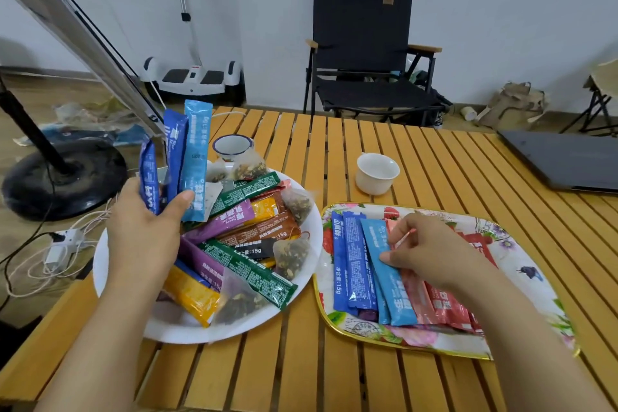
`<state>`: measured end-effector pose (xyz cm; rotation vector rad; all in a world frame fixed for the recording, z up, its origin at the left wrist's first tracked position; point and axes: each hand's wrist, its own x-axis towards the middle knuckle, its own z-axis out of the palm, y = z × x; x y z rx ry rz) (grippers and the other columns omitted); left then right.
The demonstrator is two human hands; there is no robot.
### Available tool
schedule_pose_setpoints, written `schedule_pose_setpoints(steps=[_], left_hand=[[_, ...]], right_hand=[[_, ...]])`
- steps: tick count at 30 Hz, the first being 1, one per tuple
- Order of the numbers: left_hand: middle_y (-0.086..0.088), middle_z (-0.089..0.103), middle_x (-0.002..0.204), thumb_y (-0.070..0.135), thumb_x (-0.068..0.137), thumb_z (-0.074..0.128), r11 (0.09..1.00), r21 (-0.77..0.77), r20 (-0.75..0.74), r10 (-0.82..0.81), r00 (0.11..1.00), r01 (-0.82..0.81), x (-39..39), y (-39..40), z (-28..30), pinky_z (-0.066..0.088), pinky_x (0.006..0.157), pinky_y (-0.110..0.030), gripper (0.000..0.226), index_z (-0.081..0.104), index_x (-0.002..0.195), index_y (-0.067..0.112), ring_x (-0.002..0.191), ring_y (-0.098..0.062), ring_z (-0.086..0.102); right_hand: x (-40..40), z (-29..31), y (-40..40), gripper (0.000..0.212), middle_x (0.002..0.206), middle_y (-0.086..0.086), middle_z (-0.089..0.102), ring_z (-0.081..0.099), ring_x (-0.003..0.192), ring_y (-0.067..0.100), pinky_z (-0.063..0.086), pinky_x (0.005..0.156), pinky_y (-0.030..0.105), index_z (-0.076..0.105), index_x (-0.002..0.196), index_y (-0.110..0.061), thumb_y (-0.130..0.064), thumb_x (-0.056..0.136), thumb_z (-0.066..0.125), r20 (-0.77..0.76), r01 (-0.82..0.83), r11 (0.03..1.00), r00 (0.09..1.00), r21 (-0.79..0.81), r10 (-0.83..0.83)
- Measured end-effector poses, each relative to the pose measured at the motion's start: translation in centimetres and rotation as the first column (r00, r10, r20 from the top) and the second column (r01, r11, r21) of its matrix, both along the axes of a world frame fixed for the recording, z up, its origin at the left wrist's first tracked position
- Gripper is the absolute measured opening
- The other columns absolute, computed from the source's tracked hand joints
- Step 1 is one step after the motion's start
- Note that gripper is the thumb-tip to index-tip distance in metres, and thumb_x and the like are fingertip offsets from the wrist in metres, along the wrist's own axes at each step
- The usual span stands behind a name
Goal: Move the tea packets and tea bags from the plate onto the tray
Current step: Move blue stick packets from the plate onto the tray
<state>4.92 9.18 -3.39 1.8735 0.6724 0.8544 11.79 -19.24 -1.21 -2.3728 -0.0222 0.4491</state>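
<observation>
Left hand (143,231) grips blue packets (187,160); right hand (431,251) pinches light-blue packet (388,274), "15g", on tray (521,264).

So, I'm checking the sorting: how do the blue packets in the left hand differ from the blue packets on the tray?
The blue packets in the left hand stand upright, fanned out above the plate; the blue packets on the tray lie flat, side by side. The left hand grips its packets; the right hand only fingers the tray's light blue one. Both sets mix dark and light blue sticks.
</observation>
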Motion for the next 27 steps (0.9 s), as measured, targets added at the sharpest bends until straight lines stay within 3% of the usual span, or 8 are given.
schedule_pose_setpoints(steps=[6,10,14,17,20,22,25,27], left_hand=[[-0.002,0.058,0.099,0.024,0.088,0.062,0.999,0.034,0.000,-0.004,1.000,0.004,0.0,-0.2,0.1,0.037,0.069,-0.031,0.030,0.055,0.114,0.009,0.087,-0.019,0.052],[-0.003,0.059,0.092,0.026,0.088,0.062,0.998,0.060,-0.005,-0.017,1.000,0.018,-0.1,0.0,0.1,0.037,0.069,-0.033,0.025,0.056,0.105,0.010,0.084,-0.023,0.053],[0.001,0.057,0.081,0.027,0.088,0.062,0.997,0.070,0.008,-0.025,1.000,0.024,-0.3,-0.3,0.7,0.037,0.066,-0.033,0.018,0.053,0.096,0.014,0.081,-0.024,0.053],[0.009,0.051,0.071,0.025,0.087,0.064,0.998,0.065,0.052,-0.030,0.998,0.027,-0.6,-1.1,2.1,0.037,0.059,-0.033,0.018,0.048,0.081,0.019,0.074,-0.025,0.050],[0.010,0.054,0.072,0.026,0.085,0.065,0.993,0.092,0.102,-0.089,0.991,0.080,-1.1,-2.7,4.1,0.042,0.064,-0.032,0.017,0.050,0.080,0.021,0.070,-0.022,0.054],[0.009,0.058,0.068,0.027,0.084,0.066,0.981,0.088,0.088,-0.179,0.980,0.171,-1.4,-4.7,5.2,0.042,0.057,-0.022,0.018,0.051,0.073,0.025,0.062,-0.006,0.055],[0.011,0.062,0.059,0.027,0.080,0.068,0.929,0.040,0.007,-0.368,0.930,0.367,-1.4,-8.2,5.1,0.041,0.049,-0.014,0.017,0.054,0.070,0.026,0.054,0.001,0.057],[0.013,0.063,0.064,0.028,0.079,0.068,0.880,0.002,-0.045,-0.474,0.879,0.474,-1.0,-10.1,4.1,0.043,0.055,-0.020,0.009,0.059,0.080,0.025,0.056,0.001,0.057]], right_hand=[[0.4,-0.6,0.5,0.017,0.085,0.007,0.065,0.066,0.069,0.015,0.045,0.049,0.023,0.053,0.086,-0.011,-0.014,0.083,0.070,0.097,0.052,0.998,0.994,0.021,-0.054],[0.4,-0.9,1.1,0.015,0.080,0.003,0.066,0.064,0.073,0.017,0.050,0.061,0.029,0.055,0.082,-0.012,-0.015,0.082,0.070,0.167,0.023,1.000,0.986,-0.014,-0.021],[0.3,-0.4,0.8,0.013,0.074,-0.001,0.061,0.056,0.064,0.010,0.038,0.051,0.024,0.059,0.084,-0.009,-0.020,0.086,0.066,0.208,0.011,1.000,0.978,0.000,-0.011],[0.4,0.3,0.3,0.011,0.074,0.000,0.062,0.058,0.064,0.015,0.037,0.052,0.025,0.060,0.081,-0.011,-0.018,0.089,0.060,0.267,0.024,0.998,0.963,0.062,-0.040],[0.3,1.2,0.1,0.013,0.075,0.011,0.065,0.056,0.060,0.015,0.042,0.056,0.026,0.063,0.083,-0.010,-0.019,0.091,0.057,0.279,0.026,0.980,0.957,0.195,-0.081],[0.0,1.8,0.3,0.018,0.074,0.010,0.065,0.055,0.057,0.010,0.042,0.058,0.026,0.065,0.084,-0.011,-0.024,0.092,0.056,0.248,0.004,0.945,0.965,0.328,-0.090],[-0.8,2.8,0.9,0.028,0.077,0.002,0.068,0.058,0.061,0.007,0.042,0.059,0.025,0.069,0.089,-0.012,-0.035,0.092,0.054,0.151,-0.037,0.834,0.987,0.550,-0.056],[-1.3,3.2,1.1,0.032,0.083,0.001,0.071,0.060,0.066,0.010,0.044,0.061,0.027,0.070,0.091,-0.013,-0.040,0.090,0.054,0.084,-0.032,0.758,0.996,0.652,-0.029]])
